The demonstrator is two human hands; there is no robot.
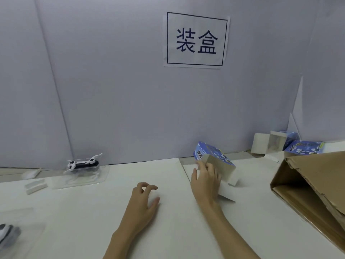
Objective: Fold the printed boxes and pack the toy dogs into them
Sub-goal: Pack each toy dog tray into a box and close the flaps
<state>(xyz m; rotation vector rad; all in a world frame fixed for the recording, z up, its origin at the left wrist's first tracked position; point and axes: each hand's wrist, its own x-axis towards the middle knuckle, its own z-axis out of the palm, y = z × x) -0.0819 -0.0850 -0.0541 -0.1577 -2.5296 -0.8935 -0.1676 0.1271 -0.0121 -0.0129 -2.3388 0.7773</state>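
My right hand (205,179) grips a blue printed box (214,156) marked DOG, tilted on the white table, its grey inside and white flaps facing me. My left hand (144,200) hovers over the table left of it, fingers loosely curled and holding nothing. A white and black toy dog (83,163) lies in a clear plastic tray (80,179) at the back left. Part of another toy dog (5,234) in clear plastic shows at the left edge. More printed boxes (304,147) lie at the back right.
An open brown cardboard carton (308,186) lies on its side at the right. An unfolded white box blank (261,144) rests by the back wall. Small white pieces (35,186) lie at the left. A grey partition with a paper sign (196,40) closes off the back.
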